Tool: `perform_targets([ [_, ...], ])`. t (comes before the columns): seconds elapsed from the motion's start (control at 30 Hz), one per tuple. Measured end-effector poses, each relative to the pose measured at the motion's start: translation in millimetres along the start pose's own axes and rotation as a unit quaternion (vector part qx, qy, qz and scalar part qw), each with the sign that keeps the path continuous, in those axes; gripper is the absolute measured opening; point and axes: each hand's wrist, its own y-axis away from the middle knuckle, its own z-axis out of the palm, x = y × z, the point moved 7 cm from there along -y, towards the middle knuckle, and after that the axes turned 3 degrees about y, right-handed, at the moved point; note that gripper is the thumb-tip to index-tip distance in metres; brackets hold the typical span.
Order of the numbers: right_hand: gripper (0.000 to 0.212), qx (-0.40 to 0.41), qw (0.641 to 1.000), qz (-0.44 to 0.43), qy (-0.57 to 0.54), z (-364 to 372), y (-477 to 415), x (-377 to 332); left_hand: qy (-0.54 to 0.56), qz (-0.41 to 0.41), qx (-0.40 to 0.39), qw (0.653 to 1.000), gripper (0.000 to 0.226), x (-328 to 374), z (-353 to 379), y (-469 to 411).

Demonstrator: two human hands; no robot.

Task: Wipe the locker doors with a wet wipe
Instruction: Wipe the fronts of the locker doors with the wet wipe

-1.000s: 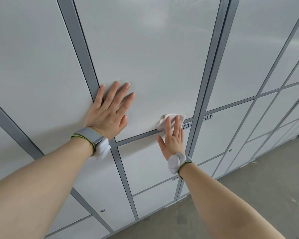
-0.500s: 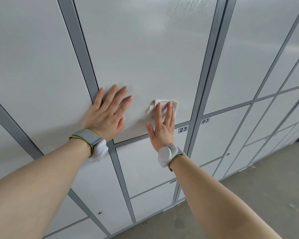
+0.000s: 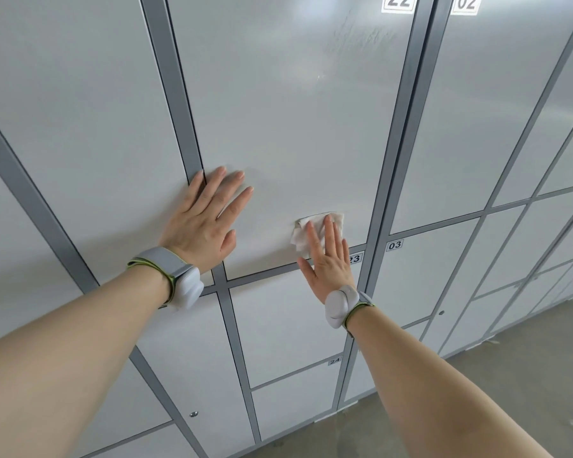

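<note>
1. Where locker door 22 [image 3: 295, 127] nears its lower edge: wet wipe [image 3: 303, 233], white, crumpled, flat against the panel, at 3 o'clock from the left hand [image 3: 205, 223].
2. Right hand [image 3: 328, 262]: fingers straight and together, pressing the wet wipe to the door; label 23 [image 3: 355, 258] partly covered at its 3 o'clock.
3. Left hand: flat, fingers spread, palm on the same door, holding nothing; grey frame strip [image 3: 179, 94] at its 9 o'clock.
4. Wristbands [image 3: 166, 266]: one per wrist.
5. Streaks [image 3: 358, 38]: toward 12 o'clock on the door.
6. Floor [image 3: 510, 375]: 5 o'clock of view.
</note>
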Motion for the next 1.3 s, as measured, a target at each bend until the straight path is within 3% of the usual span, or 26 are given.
perform_targets([
  [0.23,0.066,0.066,0.994,0.068,-0.058,-38.5,-23.5,-0.6,-0.021,-0.025,0.039,0.999,0.066,-26.9,-25.7,-10.2],
  [0.47,0.081,0.185,0.971,0.056,-0.140,-74.2,-43.7,-26.5,-0.049,-0.058,0.052,0.996,0.064,-56.3,-40.1,-27.4],
  [0.93,0.062,0.113,0.991,-0.065,0.042,-21.3,-24.6,-29.7,-0.075,-0.079,0.054,0.993,0.061,-57.6,-34.3,-29.4],
  [1.3,0.063,0.116,0.991,-0.013,0.070,-35.9,-24.4,-23.2,-0.084,-0.075,0.062,0.992,0.061,-57.7,-34.7,-29.9],
])
